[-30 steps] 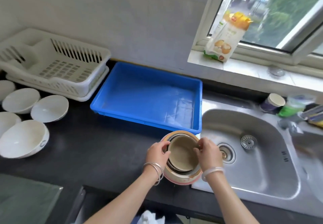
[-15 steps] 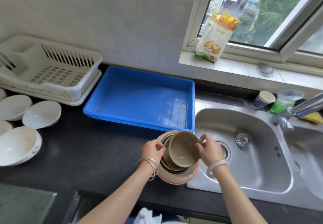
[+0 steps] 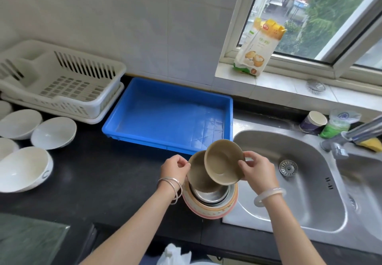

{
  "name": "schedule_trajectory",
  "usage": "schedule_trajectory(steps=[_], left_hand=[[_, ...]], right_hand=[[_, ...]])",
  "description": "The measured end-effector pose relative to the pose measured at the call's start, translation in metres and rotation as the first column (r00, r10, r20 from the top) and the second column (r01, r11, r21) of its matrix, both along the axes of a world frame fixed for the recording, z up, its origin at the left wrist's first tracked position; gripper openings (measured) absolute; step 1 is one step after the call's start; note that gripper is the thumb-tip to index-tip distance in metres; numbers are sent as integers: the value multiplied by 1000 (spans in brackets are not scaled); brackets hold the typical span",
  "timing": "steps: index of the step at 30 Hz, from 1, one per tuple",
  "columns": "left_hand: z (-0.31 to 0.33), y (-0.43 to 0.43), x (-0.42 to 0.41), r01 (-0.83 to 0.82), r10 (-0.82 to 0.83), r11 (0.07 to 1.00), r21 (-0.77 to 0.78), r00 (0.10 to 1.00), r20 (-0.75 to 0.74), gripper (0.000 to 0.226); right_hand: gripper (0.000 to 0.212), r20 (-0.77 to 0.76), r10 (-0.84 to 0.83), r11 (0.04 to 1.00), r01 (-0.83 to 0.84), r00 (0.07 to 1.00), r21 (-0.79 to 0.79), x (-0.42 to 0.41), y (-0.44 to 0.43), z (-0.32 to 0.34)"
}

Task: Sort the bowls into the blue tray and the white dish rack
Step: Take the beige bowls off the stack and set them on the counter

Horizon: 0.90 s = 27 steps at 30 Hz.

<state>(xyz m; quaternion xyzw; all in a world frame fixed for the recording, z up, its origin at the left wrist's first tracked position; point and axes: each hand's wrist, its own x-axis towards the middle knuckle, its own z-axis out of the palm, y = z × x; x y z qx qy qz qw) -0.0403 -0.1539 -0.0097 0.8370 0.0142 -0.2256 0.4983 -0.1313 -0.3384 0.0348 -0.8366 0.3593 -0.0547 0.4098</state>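
Note:
A nested stack of bowls stands on the black counter beside the sink, with a pink-rimmed bowl outermost and a steel one inside. My right hand holds a small tan bowl by its rim, tilted and lifted above the stack. My left hand pinches the rim of a second tan bowl, which still sits in the stack. The blue tray lies just behind with nothing in it. The white dish rack sits at the left with nothing in it. Several white bowls rest on the counter at far left.
A steel sink with a faucet lies to the right. A paper cup and a green bag stand behind it. A flour bag leans on the windowsill. A white plastic bag shows at the bottom edge.
My right hand has lifted the top tan bowl out of the stack and tilted it. My left hand has shifted to the rim of the tan bowl beneath.

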Motion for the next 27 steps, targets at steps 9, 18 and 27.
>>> schedule_trajectory(steps=[9,18,27], left_hand=[[6,71,27,-266,260,960,-89,963,-72,6],[-24,183,35,-666,645,741,-88,742,-183,17],[-55,266,40,-856,826,517,-19,504,-251,6]], right_hand=[[15,44,137,987,-140,990,84,52,42,3],[11,1,336,895,-320,942,311,132,126,-39],[28,-148,481,839,-404,864,365,221,232,-90]])
